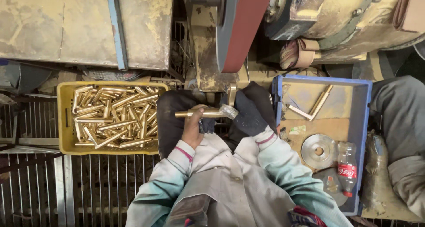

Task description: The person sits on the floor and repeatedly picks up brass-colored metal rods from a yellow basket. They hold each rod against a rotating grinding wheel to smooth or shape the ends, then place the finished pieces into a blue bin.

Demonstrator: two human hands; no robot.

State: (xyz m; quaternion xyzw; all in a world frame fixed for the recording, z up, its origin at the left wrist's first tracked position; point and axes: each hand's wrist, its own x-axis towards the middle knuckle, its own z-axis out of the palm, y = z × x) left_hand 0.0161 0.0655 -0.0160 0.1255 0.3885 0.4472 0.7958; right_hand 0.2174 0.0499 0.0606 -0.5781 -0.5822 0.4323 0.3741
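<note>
Left hand (193, 128) grips a brass handle (201, 113); gloved right hand (249, 116) clasps its end; yellow crate (65, 121) left.

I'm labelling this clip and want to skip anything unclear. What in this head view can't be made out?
- Left hand: its fingers wrap under the brass handle, so the grip's underside is hidden.
- Right hand: a dark glove covers it; finger positions unclear.
- Sanding belt: cut off by the top edge.
- Yellow crate: lower brass pieces buried under the top ones.
- Blue crate: near corner hidden by the sleeve.
- Seated neighbour at right: cut off by the edge.
</note>
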